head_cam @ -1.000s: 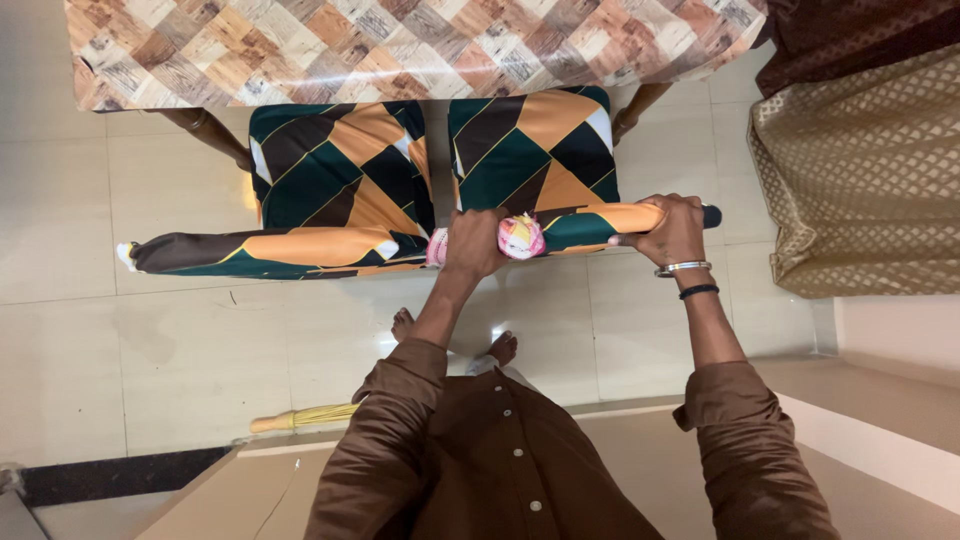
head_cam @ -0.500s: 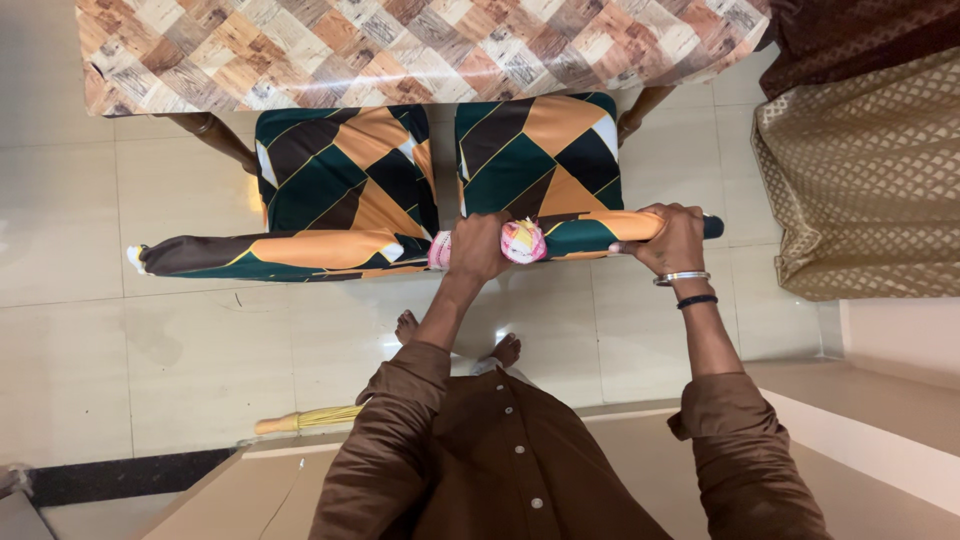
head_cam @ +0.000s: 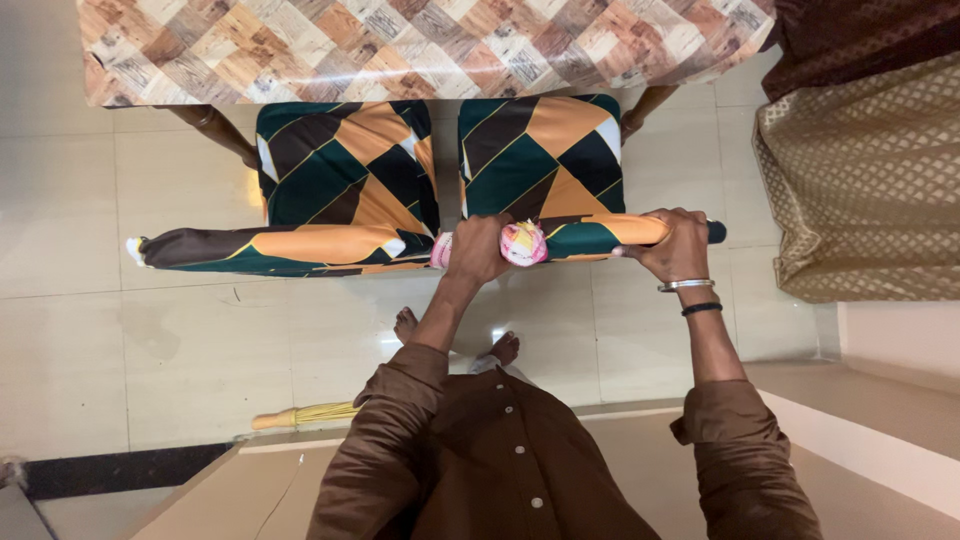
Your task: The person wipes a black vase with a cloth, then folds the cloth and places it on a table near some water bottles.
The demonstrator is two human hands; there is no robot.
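Two chairs in green, orange and brown patterned covers stand side by side below me. On the top of the right chair's backrest (head_cam: pixel 590 234), my right hand (head_cam: pixel 677 245) is gripping near its right end. My left hand (head_cam: pixel 477 248) presses a pink, white and yellow cloth (head_cam: pixel 521 243) against the same backrest at its left end. The cloth bulges out on both sides of the hand. The left chair (head_cam: pixel 340 175) stands untouched next to it.
A table with a brown patchwork cover (head_cam: pixel 420 45) is beyond the chairs, its wooden legs showing. A beige patterned curtain (head_cam: pixel 860 180) hangs at the right. A yellow broom (head_cam: pixel 300 415) lies on the tiled floor by a beige ledge (head_cam: pixel 880 420) at my body.
Hardly anything differs; the view has shifted slightly and both hands stay on the right chair's backrest with the cloth.
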